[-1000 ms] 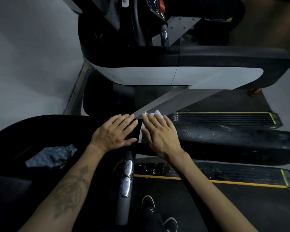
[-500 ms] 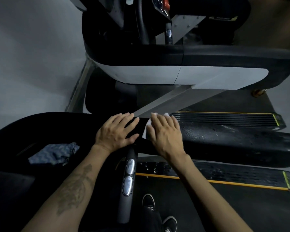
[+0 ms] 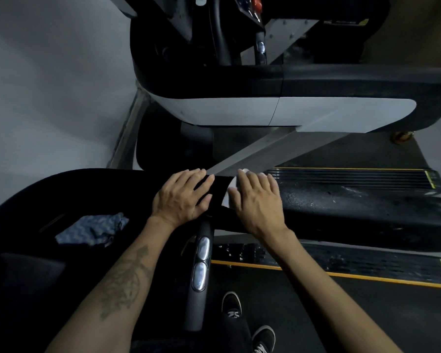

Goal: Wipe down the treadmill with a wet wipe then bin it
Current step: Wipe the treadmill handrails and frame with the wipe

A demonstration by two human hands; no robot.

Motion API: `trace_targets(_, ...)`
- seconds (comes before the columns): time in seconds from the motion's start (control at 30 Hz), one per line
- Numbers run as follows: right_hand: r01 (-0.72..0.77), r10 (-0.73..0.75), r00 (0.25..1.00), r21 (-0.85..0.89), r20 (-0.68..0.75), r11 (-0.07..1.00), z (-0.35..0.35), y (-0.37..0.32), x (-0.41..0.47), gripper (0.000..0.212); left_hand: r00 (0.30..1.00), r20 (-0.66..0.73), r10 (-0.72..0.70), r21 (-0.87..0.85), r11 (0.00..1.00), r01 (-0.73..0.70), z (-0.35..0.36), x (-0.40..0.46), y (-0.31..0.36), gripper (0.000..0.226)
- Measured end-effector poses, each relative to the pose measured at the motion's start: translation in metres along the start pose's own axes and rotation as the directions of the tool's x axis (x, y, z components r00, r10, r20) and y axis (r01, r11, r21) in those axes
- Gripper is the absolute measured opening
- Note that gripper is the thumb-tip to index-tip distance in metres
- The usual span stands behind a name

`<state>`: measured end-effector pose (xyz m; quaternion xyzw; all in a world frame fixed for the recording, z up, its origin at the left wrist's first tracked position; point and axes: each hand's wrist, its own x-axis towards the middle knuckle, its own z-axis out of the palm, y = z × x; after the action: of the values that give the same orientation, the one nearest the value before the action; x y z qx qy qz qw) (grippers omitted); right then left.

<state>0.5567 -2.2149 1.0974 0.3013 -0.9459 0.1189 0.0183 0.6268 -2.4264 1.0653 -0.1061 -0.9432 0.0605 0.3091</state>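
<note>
- As the head view looks down, the treadmill fills most of the picture: a black padded side arm runs to the right, its surface speckled with wet spots; black side rails with yellow edge lines lie above and below it.
- A second machine, black on top with a white panel, stands beyond it, well apart from the hands.
- Grey floor at the left.
- Grip bar, dark, with two oval metal pads, lies just below the left hand.
- Patterned blue-grey cloth lies on the black console surface at the left, apart from both hands.
- Left hand, fingers straight and together, rests flat on the black surface, holding nothing.
- Right hand, fingers straight, presses flat onto the wet wipe on the side arm, just beside the left hand.
- Two dark shoes with white laces on the belt below.
- Wet wipe, white, mostly hidden beneath the right hand; only its edges show at the fingertips and beside the thumb.
</note>
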Motion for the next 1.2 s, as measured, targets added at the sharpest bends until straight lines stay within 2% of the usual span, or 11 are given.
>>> trace_targets(0.1,0.022,-0.022,0.999,0.003,-0.026,1.000,0.006,-0.011,-0.005,0.057,1.000,0.013,-0.002,-0.011,1.000,0.003,0.000,0.000,-0.001,0.040)
trace_targets(0.2,0.118,-0.120,0.991,0.052,0.051,0.992,0.005,-0.010,0.009,0.063,1.000,0.017,-0.019,-0.032,0.999,0.019,-0.001,0.001,-0.001,0.039)
trace_targets(0.33,0.061,-0.061,0.998,0.015,0.014,0.998,0.003,-0.001,0.000,0.063,0.996,0.048,-0.069,-0.062,0.995,0.072,-0.006,0.006,0.003,0.035)
trace_targets(0.47,-0.004,0.008,0.989,0.026,-0.148,1.000,0.011,0.003,-0.040,0.055,0.942,0.081,-0.324,-0.068,0.942,0.330,-0.009,0.021,0.034,0.028)
trace_targets(0.53,0.059,-0.046,0.978,0.061,-0.202,0.996,0.021,0.004,-0.054,0.057,0.892,0.086,-0.444,-0.074,0.890,0.450,-0.006,0.021,0.054,0.031)
trace_targets(0.6,0.173,-0.156,0.964,0.060,-0.213,0.983,0.025,0.010,-0.057,0.063,0.866,0.084,-0.494,-0.084,0.862,0.500,-0.002,0.017,0.066,0.035)
trace_targets(0.7,0.230,-0.223,0.956,0.014,-0.192,0.973,0.020,0.028,-0.052,0.072,0.871,0.058,-0.487,-0.080,0.868,0.491,-0.001,0.017,0.063,0.035)
trace_targets(0.8,0.110,-0.106,0.969,0.003,-0.221,0.994,0.022,0.031,-0.066,0.070,0.862,0.049,-0.505,-0.055,0.860,0.507,-0.001,0.024,0.060,0.028)
trace_targets(0.87,0.089,-0.083,0.966,0.011,-0.245,0.996,0.029,0.022,-0.080,0.066,0.848,0.071,-0.525,-0.039,0.848,0.528,-0.003,0.028,0.062,0.025)
trace_targets(1.07,0.188,-0.193,0.969,-0.044,-0.157,0.981,0.021,0.029,-0.052,0.074,0.858,0.185,-0.479,0.042,0.876,0.480,-0.008,0.041,0.054,0.018)
trace_targets(1.2,0.062,-0.058,0.968,0.010,-0.244,0.998,0.025,0.024,-0.069,0.073,0.874,0.221,-0.433,0.040,0.899,0.435,-0.008,0.044,0.050,0.018)
